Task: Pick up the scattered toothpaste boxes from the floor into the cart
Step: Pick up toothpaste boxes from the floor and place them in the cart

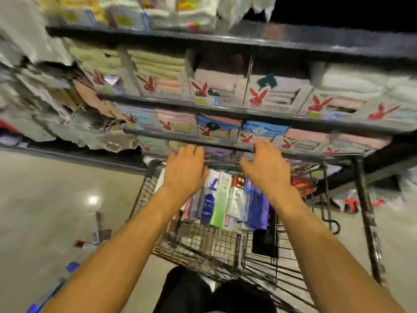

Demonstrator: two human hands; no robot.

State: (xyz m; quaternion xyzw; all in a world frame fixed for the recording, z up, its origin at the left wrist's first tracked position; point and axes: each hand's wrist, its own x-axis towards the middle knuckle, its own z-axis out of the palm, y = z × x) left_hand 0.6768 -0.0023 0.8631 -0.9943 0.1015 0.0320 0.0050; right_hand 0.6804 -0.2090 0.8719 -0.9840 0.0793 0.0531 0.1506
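A black wire cart (144, 195) stands in front of me with several toothpaste boxes (220, 199) stacked side by side in its basket. My left hand (185, 170) hovers over the far left part of the stack, fingers spread, holding nothing. Over the far right part, my right hand (266, 168) is also spread and empty. More boxes lie on the floor at the lower left: a dark red and white one (84, 244) and blue ones (72, 266), blurred by motion.
Dark shelves (225, 109) of folded towels in white display boxes with red rabbit logos rise directly behind the cart. Crumpled packaging (67, 123) hangs at the left. The glossy beige floor (45, 199) spreads to the left. My dark trousers (187, 290) show at the bottom.
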